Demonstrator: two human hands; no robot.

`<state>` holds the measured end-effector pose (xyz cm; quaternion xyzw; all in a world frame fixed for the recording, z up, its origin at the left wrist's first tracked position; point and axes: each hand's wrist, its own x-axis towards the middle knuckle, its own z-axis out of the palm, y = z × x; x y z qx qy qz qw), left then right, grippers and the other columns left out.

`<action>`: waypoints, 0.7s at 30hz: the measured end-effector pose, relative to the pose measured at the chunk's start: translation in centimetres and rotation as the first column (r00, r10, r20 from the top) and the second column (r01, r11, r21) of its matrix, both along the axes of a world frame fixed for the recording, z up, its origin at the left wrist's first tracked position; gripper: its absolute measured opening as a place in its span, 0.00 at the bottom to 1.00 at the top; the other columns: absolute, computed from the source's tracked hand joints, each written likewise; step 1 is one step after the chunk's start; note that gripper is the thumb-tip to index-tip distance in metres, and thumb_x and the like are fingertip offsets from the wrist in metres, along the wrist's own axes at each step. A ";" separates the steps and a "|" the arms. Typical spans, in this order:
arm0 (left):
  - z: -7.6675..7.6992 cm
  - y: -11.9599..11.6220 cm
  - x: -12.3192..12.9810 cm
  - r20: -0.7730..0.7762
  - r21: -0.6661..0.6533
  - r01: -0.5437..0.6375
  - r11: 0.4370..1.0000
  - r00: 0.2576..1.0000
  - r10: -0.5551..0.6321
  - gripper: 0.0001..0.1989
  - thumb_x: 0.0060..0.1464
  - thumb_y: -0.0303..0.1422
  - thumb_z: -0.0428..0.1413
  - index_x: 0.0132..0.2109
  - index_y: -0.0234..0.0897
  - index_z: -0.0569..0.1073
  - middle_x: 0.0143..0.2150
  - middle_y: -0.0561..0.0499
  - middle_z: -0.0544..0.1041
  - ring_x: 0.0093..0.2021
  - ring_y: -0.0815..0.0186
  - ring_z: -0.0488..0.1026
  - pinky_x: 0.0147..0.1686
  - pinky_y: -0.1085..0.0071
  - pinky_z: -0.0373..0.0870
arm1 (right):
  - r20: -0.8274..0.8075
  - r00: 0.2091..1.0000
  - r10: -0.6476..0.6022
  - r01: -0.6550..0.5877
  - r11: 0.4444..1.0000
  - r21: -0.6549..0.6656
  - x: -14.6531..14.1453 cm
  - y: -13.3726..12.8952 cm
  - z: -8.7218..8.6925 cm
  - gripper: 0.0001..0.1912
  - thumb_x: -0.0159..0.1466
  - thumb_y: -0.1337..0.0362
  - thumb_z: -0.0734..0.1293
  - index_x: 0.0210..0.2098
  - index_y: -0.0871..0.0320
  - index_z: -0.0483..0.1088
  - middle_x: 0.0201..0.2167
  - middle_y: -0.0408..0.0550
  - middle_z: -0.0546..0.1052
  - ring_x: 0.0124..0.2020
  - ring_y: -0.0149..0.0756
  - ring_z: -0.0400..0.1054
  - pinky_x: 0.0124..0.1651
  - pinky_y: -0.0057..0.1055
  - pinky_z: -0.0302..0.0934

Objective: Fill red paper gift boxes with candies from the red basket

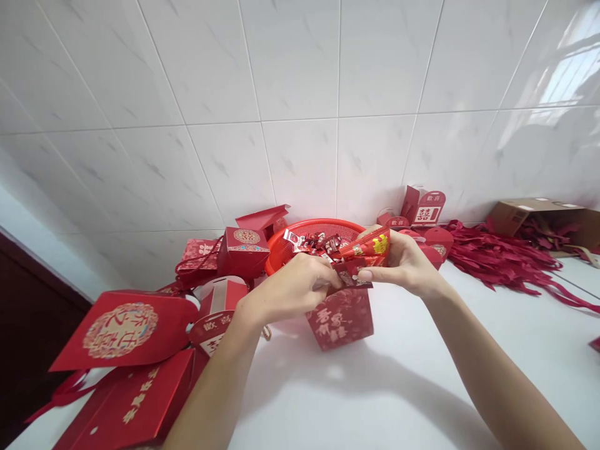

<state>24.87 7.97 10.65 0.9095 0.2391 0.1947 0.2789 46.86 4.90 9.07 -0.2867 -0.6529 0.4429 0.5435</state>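
A dark red patterned box (341, 319) stands on the white table, its top flap raised at the upper edge. My left hand (307, 281) is at the box's upper left, fingers curled at the flap and partly hidden. My right hand (403, 265) has its thumb pressed on the flap's right end, its other fingers behind. A shiny red and gold packet (372, 244) lies against the right hand, above the box. Just behind, a red plastic basket (276, 250) holds several wrapped candies (328, 244).
Red gift boxes (122, 328) crowd the left side, with more (426, 209) by the tiled wall (300, 156). Dark red ribbons (501, 256) lie in a heap at the right, beside an open cardboard box (510, 219). White table surface (403, 387) shows in front.
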 end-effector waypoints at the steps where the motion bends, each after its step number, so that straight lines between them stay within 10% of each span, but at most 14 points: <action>1: 0.0 0.1 0.0 -0.002 -0.006 -0.014 1.000 1.000 0.014 0.16 0.49 0.24 0.52 0.35 0.42 0.84 0.35 0.49 0.82 0.37 0.59 0.77 0.37 0.69 0.69 | 0.007 1.000 0.016 -0.017 1.000 0.002 0.0 0.0 0.0 0.17 0.49 0.65 0.82 0.38 0.52 0.79 0.37 0.44 0.80 0.37 0.41 0.76 0.40 0.36 0.73; 13: 0.2 -0.8 0.3 -0.191 -0.114 -0.011 0.993 0.981 -0.011 0.24 0.47 0.35 0.62 0.54 0.42 0.75 0.51 0.49 0.78 0.47 0.55 0.74 0.45 0.65 0.70 | 0.036 0.988 0.148 -0.148 0.989 -0.005 0.0 0.2 -0.2 0.15 0.54 0.67 0.79 0.39 0.56 0.76 0.33 0.43 0.80 0.33 0.35 0.77 0.37 0.30 0.73; 21: 0.3 -0.4 0.3 -0.249 -0.180 -0.007 0.984 0.968 -0.039 0.19 0.44 0.33 0.60 0.46 0.40 0.73 0.34 0.55 0.71 0.31 0.65 0.68 0.28 0.73 0.62 | 0.211 0.971 0.116 -0.125 0.992 0.031 -0.6 -0.1 -0.1 0.14 0.55 0.66 0.78 0.39 0.57 0.74 0.33 0.42 0.77 0.32 0.32 0.73 0.34 0.27 0.68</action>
